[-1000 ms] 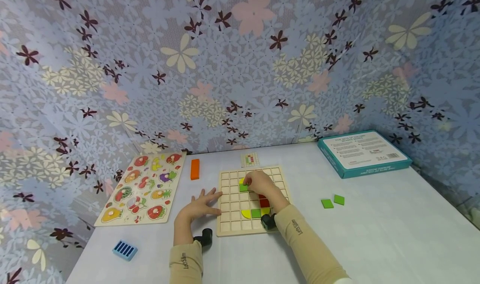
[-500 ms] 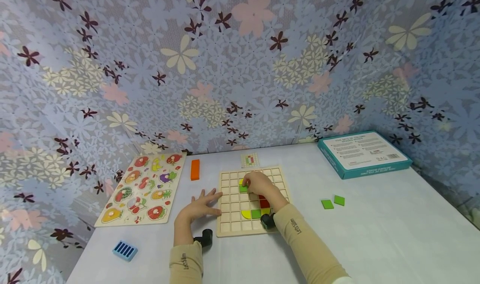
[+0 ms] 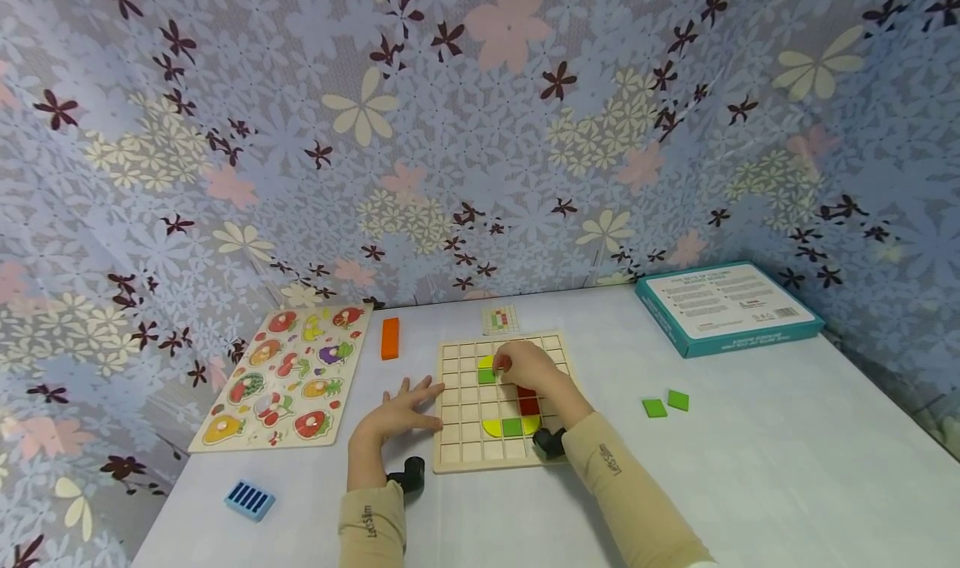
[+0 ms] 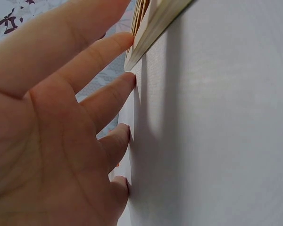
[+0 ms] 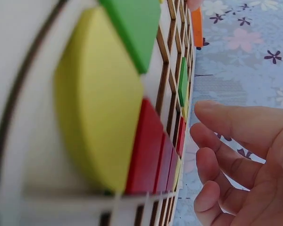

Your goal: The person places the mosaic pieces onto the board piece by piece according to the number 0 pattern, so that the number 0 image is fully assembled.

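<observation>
My right hand point(image 3: 531, 370) is over the upper part of a wooden grid board point(image 3: 450, 457). Its thumb and loosely bent fingers, in the right wrist view, hold nothing and stand beside a small red piece point(image 5: 180, 136) on the board. Left of the fingertips lie a green square point(image 3: 487, 376) and a yellow rounded piece point(image 3: 485, 361). Lower down, a red piece point(image 3: 528, 401) sits above a row of yellow rounded piece point(image 3: 492, 428), green square point(image 3: 512, 427) and yellow rounded piece point(image 3: 531, 425). My left hand point(image 3: 401, 414) is spread at the board's left edge, fingertips touching board and table.
Behind the board lies a small pattern card point(image 3: 500, 320). A fruit puzzle board point(image 3: 300, 410), an orange block point(image 3: 390, 339) and a blue slotted block point(image 3: 251, 500) are on the left. Two loose green pieces point(image 3: 655, 407) and a teal box point(image 3: 678, 335) are on the right.
My right hand has shifted slightly right, showing more of the upper green square and yellow piece and of the lower row. My left hand has stayed in place.
</observation>
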Action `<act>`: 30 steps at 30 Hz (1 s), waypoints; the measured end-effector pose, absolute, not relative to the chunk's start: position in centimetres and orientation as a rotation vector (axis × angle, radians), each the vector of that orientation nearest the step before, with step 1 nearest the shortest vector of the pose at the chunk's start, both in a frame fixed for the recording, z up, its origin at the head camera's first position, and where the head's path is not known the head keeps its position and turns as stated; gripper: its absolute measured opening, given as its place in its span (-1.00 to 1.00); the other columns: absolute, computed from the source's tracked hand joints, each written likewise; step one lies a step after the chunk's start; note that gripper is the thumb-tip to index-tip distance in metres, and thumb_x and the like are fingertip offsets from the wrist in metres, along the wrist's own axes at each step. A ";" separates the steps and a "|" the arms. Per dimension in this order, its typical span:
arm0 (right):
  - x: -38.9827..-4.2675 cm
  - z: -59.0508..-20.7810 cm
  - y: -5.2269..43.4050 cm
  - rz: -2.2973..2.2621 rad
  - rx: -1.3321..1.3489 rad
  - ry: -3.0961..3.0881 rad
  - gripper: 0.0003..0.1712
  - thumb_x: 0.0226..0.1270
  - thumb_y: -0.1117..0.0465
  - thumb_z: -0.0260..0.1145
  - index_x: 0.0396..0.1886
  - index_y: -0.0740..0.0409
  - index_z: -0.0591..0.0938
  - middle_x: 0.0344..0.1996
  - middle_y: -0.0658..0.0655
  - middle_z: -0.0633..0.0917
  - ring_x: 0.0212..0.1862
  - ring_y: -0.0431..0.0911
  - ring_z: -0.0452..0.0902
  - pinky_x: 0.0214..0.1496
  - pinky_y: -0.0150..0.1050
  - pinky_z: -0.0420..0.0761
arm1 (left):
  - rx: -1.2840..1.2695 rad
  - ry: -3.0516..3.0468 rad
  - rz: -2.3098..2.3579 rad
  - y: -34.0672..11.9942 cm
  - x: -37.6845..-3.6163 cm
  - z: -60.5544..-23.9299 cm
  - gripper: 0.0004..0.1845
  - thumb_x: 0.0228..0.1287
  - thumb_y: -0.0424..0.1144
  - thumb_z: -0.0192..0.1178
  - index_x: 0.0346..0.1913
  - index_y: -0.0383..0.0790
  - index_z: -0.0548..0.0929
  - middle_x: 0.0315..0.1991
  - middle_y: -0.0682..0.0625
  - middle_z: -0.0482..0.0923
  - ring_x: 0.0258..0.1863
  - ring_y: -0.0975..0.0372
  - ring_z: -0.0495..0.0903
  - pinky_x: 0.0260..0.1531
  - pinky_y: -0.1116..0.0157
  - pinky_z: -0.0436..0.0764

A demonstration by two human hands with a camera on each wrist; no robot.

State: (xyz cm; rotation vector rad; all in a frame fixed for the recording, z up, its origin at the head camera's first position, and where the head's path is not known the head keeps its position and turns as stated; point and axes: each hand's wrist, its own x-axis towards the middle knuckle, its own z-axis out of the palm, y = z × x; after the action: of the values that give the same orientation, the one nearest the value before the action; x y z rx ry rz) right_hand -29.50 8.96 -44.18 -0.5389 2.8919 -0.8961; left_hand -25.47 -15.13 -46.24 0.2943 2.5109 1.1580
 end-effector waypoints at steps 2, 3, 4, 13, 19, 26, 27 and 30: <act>-29.1 -44.0 9.4 -0.924 -0.531 2.873 -0.83 0.05 0.39 0.36 -0.33 0.12 0.64 -0.45 0.02 0.59 -0.40 -0.12 0.43 -0.33 -0.25 0.50 | 0.281 2.516 1.151 -15.1 -25.6 -46.3 -0.27 0.00 -0.21 0.34 0.32 -0.10 0.36 0.44 -0.10 -0.01 0.43 -0.07 -0.39 0.29 -0.15 -0.52; -29.0 -43.9 9.7 -0.940 -0.531 2.863 -0.82 0.05 0.39 0.35 -0.31 0.13 0.64 -0.45 0.03 0.59 -0.40 -0.12 0.43 -0.33 -0.25 0.50 | 0.276 2.518 1.146 -15.1 -25.6 -46.4 -0.26 0.00 -0.21 0.35 0.32 -0.10 0.36 0.44 -0.10 -0.01 0.43 -0.07 -0.38 0.29 -0.15 -0.51; -28.8 -43.9 10.0 -0.951 -0.533 2.859 -0.82 0.05 0.39 0.35 -0.30 0.15 0.65 -0.45 0.03 0.59 -0.41 -0.12 0.43 -0.34 -0.26 0.51 | 0.272 2.520 1.143 -15.1 -25.6 -46.4 -0.26 0.00 -0.21 0.35 0.32 -0.09 0.36 0.44 -0.10 -0.01 0.43 -0.07 -0.38 0.29 -0.15 -0.51; -28.6 -43.8 13.2 -1.027 -0.517 2.836 -0.83 0.08 0.37 0.34 -0.28 0.16 0.65 -0.41 0.06 0.60 -0.35 -0.09 0.47 -0.31 -0.22 0.52 | 0.267 2.528 1.145 -15.1 -25.4 -46.0 -0.27 0.00 -0.23 0.34 0.32 -0.09 0.36 0.44 -0.11 -0.01 0.43 -0.08 -0.39 0.28 -0.16 -0.51; -28.1 -43.9 15.1 -1.121 -0.512 2.784 -0.83 0.12 0.37 0.31 -0.24 0.21 0.64 -0.40 0.07 0.59 -0.32 -0.08 0.47 -0.30 -0.21 0.53 | 0.273 2.527 1.145 -15.1 -25.6 -46.3 -0.26 -0.01 -0.22 0.35 0.31 -0.10 0.36 0.44 -0.11 0.00 0.43 -0.09 -0.38 0.28 -0.16 -0.50; -27.7 -44.1 17.0 -1.258 -0.509 2.702 -0.79 0.14 0.38 0.28 -0.19 0.28 0.61 -0.40 0.11 0.58 -0.35 -0.08 0.45 -0.36 -0.26 0.51 | 0.269 2.526 1.148 -15.1 -25.6 -46.5 -0.27 0.00 -0.22 0.34 0.31 -0.08 0.36 0.44 -0.09 0.01 0.43 -0.08 -0.37 0.29 -0.16 -0.50; -27.6 -44.1 17.3 -1.263 -0.507 2.696 -0.79 0.14 0.37 0.28 -0.19 0.29 0.61 -0.40 0.11 0.58 -0.35 -0.08 0.46 -0.35 -0.26 0.51 | 0.267 2.527 1.148 -15.1 -25.6 -46.6 -0.27 0.00 -0.22 0.34 0.31 -0.08 0.36 0.44 -0.09 0.01 0.43 -0.08 -0.37 0.29 -0.16 -0.50; -27.4 -44.0 18.2 -1.275 -0.471 2.686 -0.78 0.13 0.37 0.29 -0.19 0.29 0.61 -0.40 0.11 0.59 -0.34 -0.08 0.46 -0.33 -0.26 0.51 | 0.273 2.532 1.143 -15.0 -25.6 -46.6 -0.28 0.01 -0.21 0.34 0.31 -0.09 0.36 0.44 -0.10 0.00 0.43 -0.08 -0.37 0.29 -0.16 -0.50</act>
State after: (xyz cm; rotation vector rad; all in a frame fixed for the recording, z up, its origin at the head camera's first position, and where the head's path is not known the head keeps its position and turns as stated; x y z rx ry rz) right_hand -27.42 18.18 -44.04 -0.4710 2.6858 -1.2746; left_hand -25.59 -15.04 -46.57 0.2730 2.5323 1.1425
